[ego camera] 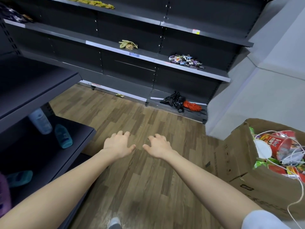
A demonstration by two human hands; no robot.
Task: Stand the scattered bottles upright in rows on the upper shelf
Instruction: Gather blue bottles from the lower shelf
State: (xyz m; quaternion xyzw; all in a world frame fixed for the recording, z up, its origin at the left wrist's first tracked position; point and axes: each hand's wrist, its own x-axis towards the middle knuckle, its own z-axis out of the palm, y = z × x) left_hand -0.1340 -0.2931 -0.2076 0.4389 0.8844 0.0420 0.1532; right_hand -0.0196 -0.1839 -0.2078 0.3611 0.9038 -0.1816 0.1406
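Both hands are held out over the floor (148,179) and grip nothing. The left hand (118,144) and right hand (159,146) are palm down, close together but apart, with the fingers loosely curled.

The bottles are all to the left of the left hand, on the lower shelf (49,159), so that hand is the nearer one. A teal bottle (63,136) is closest and seems to lie on its side, its long axis running away from the person, roughly in line with the forearms. Just beyond it is a pale bottle (40,121), longer and rounder, its far end tucked under the upper shelf (33,90). A second teal bottle (19,178) lies further back toward the left elbow, turned crosswise.

All three look like smooth, glossy plastic, flattened rather than round, so they should stand steadily once set on their bases. The upper shelf is a flat, dark, matte board, up and left of the hands; no bottle shows on the part in view. The likely reach is leftward and down, then up.
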